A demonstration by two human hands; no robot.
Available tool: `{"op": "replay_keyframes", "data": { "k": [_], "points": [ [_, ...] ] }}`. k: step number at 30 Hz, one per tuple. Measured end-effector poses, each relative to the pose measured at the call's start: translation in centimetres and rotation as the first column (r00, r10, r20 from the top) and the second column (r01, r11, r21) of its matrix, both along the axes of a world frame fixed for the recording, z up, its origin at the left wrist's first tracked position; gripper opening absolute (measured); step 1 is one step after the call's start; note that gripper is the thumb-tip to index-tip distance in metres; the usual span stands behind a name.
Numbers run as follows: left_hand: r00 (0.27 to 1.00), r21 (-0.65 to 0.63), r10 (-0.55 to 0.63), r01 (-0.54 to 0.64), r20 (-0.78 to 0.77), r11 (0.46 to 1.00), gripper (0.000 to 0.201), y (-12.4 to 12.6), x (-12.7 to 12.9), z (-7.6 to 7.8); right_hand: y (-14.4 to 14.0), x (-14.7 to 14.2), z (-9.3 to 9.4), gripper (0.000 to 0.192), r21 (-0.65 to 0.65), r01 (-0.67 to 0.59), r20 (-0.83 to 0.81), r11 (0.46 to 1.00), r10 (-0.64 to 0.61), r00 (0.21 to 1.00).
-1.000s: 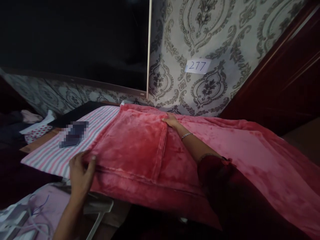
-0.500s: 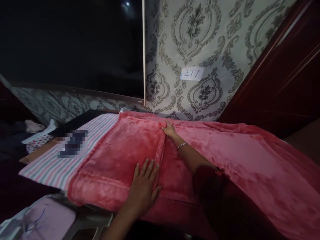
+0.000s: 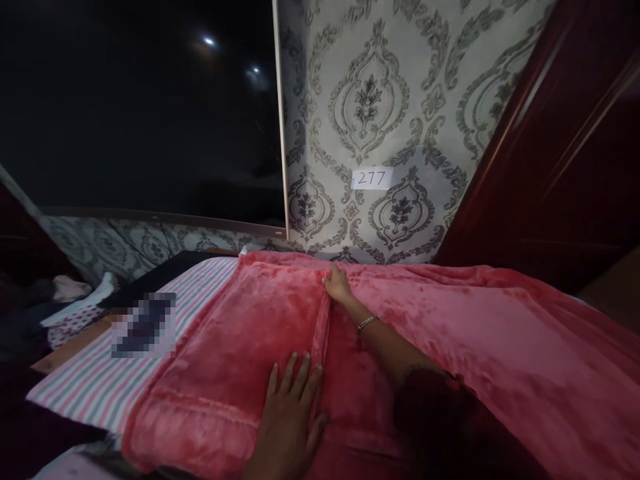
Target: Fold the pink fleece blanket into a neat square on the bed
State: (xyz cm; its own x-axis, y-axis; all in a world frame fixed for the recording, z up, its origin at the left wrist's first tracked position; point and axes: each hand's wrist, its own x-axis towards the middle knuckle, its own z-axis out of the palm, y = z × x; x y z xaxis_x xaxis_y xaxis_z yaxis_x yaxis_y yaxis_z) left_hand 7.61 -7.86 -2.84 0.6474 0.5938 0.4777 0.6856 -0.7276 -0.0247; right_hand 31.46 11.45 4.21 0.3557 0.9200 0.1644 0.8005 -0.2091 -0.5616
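Note:
A pink-red plush blanket (image 3: pixel 240 327) is spread over a surface, with its left part folded over into a flat panel. My left hand (image 3: pixel 290 413) lies flat on the near part of that panel, fingers spread, beside its right-hand edge. At the far end of the same edge, my right hand (image 3: pixel 338 285) has its fingers closed on the blanket's corner; a bracelet is on that wrist. Under the blanket, to the left, a striped cloth (image 3: pixel 185 300) in pink, grey and white shows. A blurred-out dark item (image 3: pixel 145 325) rests on the cloth.
A large dark television screen (image 3: pixel 150 113) hangs at the back left. Patterned wallpaper bears a paper label (image 3: pixel 372 178) reading 277. Dark red glossy furniture (image 3: pixel 565 173) rises at the right. A polka-dotted cloth (image 3: pixel 75 323) and other fabrics lie at far left.
The camera has tipped upward, so the scene sits lower in view. Both hands keep their places on the blanket, the left flat and the right gripping the corner.

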Motion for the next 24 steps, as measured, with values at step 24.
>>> {"op": "replay_keyframes", "data": {
  "k": [24],
  "points": [
    [0.969,-0.483,0.199,-0.245,-0.144,0.841,0.057,24.4,-1.1,10.7,-2.7,-2.9,-3.0,0.08,-0.159,-0.186,0.231,0.97,0.22,0.948]
  ]
}}
